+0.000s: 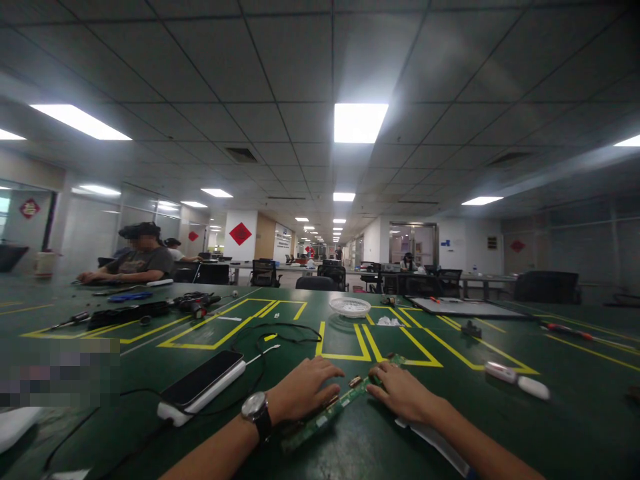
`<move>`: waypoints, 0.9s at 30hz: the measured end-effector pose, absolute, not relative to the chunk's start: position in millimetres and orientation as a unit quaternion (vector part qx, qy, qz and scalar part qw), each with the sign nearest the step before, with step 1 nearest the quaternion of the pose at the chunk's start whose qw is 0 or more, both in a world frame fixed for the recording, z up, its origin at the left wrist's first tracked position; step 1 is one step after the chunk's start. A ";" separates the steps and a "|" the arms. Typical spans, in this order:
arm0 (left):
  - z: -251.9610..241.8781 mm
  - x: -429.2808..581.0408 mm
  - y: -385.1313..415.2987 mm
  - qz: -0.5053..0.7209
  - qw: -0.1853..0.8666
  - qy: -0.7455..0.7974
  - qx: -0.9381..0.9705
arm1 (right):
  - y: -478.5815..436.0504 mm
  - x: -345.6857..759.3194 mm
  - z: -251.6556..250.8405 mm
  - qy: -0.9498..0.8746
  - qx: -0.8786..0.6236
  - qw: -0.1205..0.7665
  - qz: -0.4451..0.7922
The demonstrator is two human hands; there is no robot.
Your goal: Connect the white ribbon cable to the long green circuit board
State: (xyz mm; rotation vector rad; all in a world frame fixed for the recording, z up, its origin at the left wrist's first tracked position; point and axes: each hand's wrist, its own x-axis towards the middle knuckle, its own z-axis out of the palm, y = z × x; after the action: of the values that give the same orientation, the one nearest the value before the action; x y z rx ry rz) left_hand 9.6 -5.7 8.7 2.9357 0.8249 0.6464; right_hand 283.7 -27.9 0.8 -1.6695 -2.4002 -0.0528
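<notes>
A long narrow green circuit board (345,400) lies on the green table (500,413) close in front of me. My left hand (305,390), with a watch on its wrist, lies flat on the board's left part, fingers stretched out. My right hand (403,392) rests on the board's right end, fingers curled down onto it. Whether either hand grips the board I cannot tell; both press on it.
A phone on a white power bank (203,387) with black cables lies to the left. A white basket (350,307), a tray (465,307), screwdrivers (567,329) and tools (130,312) lie further back. A white device (517,380) lies right. A seated person (137,257) works at the far left.
</notes>
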 end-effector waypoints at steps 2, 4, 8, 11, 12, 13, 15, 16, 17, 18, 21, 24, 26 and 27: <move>8.0 10.2 -6.5 0.201 0.012 0.265 0.943 | -28.4 281.1 1.8 -0.842 -0.526 0.122 0.012; 6.9 10.9 -7.3 0.198 0.015 0.261 0.945 | -30.6 276.5 3.5 -0.859 -0.492 0.135 0.040; 4.3 12.6 -8.9 0.192 0.028 0.246 0.950 | -36.8 264.7 7.3 -0.887 -0.425 0.160 0.083; 3.2 14.0 -10.4 0.184 0.036 0.242 0.952 | -38.8 263.5 13.3 -0.888 -0.422 0.169 0.065; 3.0 14.4 -10.9 0.183 0.038 0.239 0.953 | -38.7 266.1 16.4 -0.879 -0.445 0.167 0.040; 2.9 14.8 -11.4 0.182 0.041 0.235 0.954 | -38.5 270.2 20.0 -0.863 -0.479 0.160 0.011; 2.7 15.9 -12.3 0.176 0.046 0.229 0.956 | -38.3 282.0 27.7 -0.817 -0.561 0.127 -0.049; 2.5 16.5 -12.7 0.170 0.047 0.229 0.957 | -38.7 288.7 31.4 -0.793 -0.597 0.103 -0.066; 2.3 17.1 -13.0 0.163 0.047 0.230 0.958 | -39.4 295.2 34.7 -0.773 -0.626 0.078 -0.069; 2.1 17.8 -13.4 0.154 0.047 0.231 0.960 | -40.5 300.8 37.5 -0.759 -0.647 0.055 -0.058; 1.2 19.4 -14.5 0.130 0.048 0.222 0.965 | -44.6 309.4 41.6 -0.750 -0.661 0.014 -0.002; 0.8 19.7 -15.8 0.121 0.049 0.212 0.969 | -46.4 307.2 39.9 -0.770 -0.637 0.026 0.019; 1.1 19.5 -16.6 0.124 0.043 0.208 0.969 | -45.0 304.7 37.1 -0.784 -0.618 0.042 0.036; 1.5 19.4 -17.0 0.127 0.038 0.207 0.969 | -43.6 304.2 35.5 -0.788 -0.612 0.048 0.044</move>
State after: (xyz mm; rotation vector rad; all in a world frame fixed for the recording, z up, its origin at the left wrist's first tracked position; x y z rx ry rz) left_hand 19.4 -17.0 1.5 2.9737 0.6338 0.3887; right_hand 304.2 -43.6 35.5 -1.8657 -2.4039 0.1341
